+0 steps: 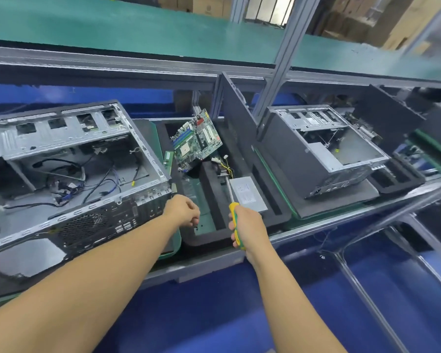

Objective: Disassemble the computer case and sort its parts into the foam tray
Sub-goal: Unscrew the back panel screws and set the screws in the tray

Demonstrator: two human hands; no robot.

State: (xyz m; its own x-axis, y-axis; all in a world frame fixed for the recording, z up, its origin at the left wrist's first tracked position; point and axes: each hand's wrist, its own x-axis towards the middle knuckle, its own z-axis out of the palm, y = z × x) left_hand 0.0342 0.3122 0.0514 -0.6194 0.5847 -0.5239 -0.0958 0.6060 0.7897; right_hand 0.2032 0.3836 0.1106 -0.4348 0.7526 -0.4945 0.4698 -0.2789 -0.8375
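Case [69,174] lies open just left of the tray [209,240], cables [69,184] loose inside. Motherboard [196,141] leans tilted in the tray and could slide onto the PSU [248,193] if bumped. Left hand [182,210] is curled over the near pocket; can't tell if it holds anything. Right hand [247,225] grips the screwdriver [234,208], shaft over the PSU.
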